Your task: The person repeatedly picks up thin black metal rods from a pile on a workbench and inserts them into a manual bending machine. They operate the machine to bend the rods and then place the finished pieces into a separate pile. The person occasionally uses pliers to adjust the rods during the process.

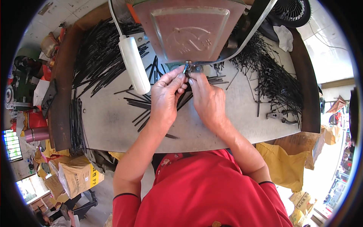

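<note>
My left hand (pixel 166 87) and my right hand (pixel 207 96) meet at the front of a bench machine with a reddish-brown metal cover (pixel 191 32). Both have their fingertips pinched together just below the cover's lower edge. A small blue piece (pixel 185 69) shows by the left fingertips, beside the machine's metal working point (pixel 189 64). Whatever the fingers grip is mostly hidden by them. Under and beside the hands, several thin black strips (pixel 139 104) lie loose on the grey tabletop (pixel 109 121).
Black strips are heaped at the far left (pixel 102 56). Thinner black pieces form a tangled pile (pixel 276 72) on the right, with pliers (pixel 281 116) near it. A white lamp (pixel 134 66) hangs left of the cover. Raised brown edging (pixel 60 94) borders the table; a black fan (pixel 289 13) stands behind.
</note>
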The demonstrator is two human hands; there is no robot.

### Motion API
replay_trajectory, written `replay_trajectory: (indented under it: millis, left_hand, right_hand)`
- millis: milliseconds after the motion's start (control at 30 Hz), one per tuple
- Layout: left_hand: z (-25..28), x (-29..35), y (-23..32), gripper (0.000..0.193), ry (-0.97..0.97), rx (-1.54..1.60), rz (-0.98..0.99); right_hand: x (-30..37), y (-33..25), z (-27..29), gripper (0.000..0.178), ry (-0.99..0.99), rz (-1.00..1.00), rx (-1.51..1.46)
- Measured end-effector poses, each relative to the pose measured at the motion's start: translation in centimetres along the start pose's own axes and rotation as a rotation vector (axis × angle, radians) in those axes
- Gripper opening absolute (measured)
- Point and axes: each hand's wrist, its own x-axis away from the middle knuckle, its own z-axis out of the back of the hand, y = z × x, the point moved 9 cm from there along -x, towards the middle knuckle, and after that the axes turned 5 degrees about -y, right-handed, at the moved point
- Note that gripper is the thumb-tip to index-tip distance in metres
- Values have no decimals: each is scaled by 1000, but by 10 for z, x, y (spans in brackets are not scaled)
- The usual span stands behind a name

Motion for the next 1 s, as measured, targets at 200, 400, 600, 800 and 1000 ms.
replay_trajectory:
  millis: [200,400,600,800,1000]
  left_hand:
    - [3,-4,2,28,-18,-64,-16]
    - [2,-1,0,28,-11,-21,13]
    - [4,-9,6,28,-49,-79,38]
    - [4,-6,1,25,-41,-32,54]
    - [6,-11,5,28,-81,-134,48]
  right_hand:
    - [-3,0,-2,13,-37,-15,-1]
    - [-1,3,-3,12,-28,-54,-89]
    - [-7,4,-3,12,-36,-35,-76]
    - [-1,6,-5,12,-24,-74,-139]
    - [-2,4,-4,11,-7,-47,-131]
